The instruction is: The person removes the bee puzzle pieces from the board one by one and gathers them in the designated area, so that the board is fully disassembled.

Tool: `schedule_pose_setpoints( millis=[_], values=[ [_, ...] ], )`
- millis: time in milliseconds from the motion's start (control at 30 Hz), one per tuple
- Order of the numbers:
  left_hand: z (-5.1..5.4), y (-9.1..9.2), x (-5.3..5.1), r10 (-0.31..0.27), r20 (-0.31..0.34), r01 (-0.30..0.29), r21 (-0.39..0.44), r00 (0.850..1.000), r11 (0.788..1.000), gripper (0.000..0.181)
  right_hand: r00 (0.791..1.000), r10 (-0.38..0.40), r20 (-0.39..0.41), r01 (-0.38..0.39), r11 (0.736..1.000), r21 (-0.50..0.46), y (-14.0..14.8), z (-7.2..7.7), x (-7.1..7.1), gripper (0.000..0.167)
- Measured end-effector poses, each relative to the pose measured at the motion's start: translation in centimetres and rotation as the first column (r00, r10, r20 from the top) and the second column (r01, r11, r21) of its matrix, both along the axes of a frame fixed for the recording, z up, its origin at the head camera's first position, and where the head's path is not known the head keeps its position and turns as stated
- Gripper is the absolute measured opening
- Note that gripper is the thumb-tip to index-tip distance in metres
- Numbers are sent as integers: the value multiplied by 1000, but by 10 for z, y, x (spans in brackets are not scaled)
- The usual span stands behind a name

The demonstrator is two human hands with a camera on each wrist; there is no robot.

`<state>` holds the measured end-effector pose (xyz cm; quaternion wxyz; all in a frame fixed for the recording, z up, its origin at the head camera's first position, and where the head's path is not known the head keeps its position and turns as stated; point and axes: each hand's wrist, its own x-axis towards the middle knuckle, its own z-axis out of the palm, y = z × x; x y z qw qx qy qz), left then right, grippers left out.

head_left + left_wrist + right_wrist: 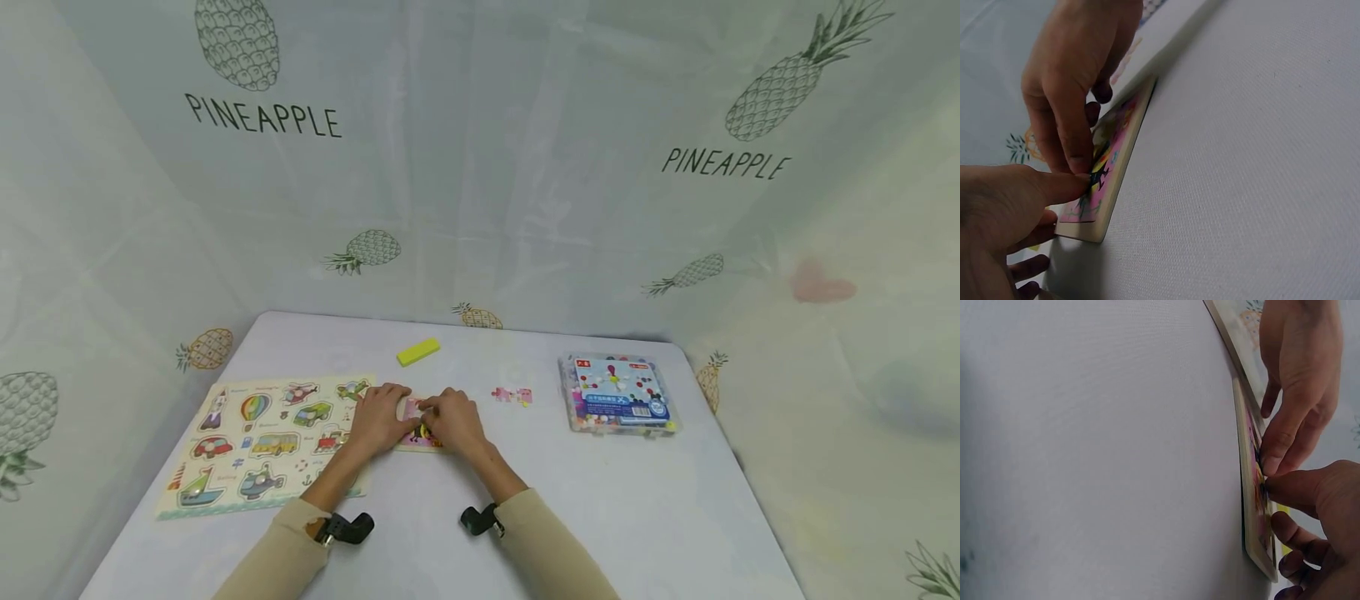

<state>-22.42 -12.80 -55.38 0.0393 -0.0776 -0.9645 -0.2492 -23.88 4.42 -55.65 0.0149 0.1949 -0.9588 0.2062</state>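
Note:
A small pink jigsaw puzzle (412,410) in a pale flat tray (1124,164) lies on the white table, with a yellow-and-black figure printed on it. My left hand (382,417) rests at its left side, the thumb pressing the picture and the other fingers beyond the far edge. My right hand (454,422) bends over the right half, fingertips pressing on the picture close to the left thumb. In the right wrist view the left hand (1302,375) reaches down from above and the right hand (1329,519) comes from the lower right. The hands cover much of the puzzle.
Loose pink jigsaw pieces (512,396) lie to the right. A clear plastic box (618,394) with a blue label stands farther right. A yellow block (418,352) lies behind the hands. On the left is a wooden vehicle puzzle board (255,492), close to the left forearm.

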Motion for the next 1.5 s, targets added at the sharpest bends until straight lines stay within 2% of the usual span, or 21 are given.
schedule_pose_setpoints(
  millis=[500, 900, 1200, 1500],
  values=[
    [1, 0, 1, -2, 7, 2, -8, 1000, 1000, 58, 999, -30, 30, 32, 998, -45, -5, 2, 4, 16],
    [1, 1, 0, -10, -21, 9, -18, 1000, 1000, 56, 997, -52, 55, 58, 993, -99, -5, 2, 2, 15],
    [0, 0, 1, -7, -21, 7, -4, 1000, 1000, 55, 995, -74, 64, 80, 992, -101, -6, 0, 0, 13],
    [2, 1, 3, -10, -50, 10, 4, 999, 1000, 53, 996, -73, 51, 78, 993, -86, -8, 2, 1, 8]
  ],
)
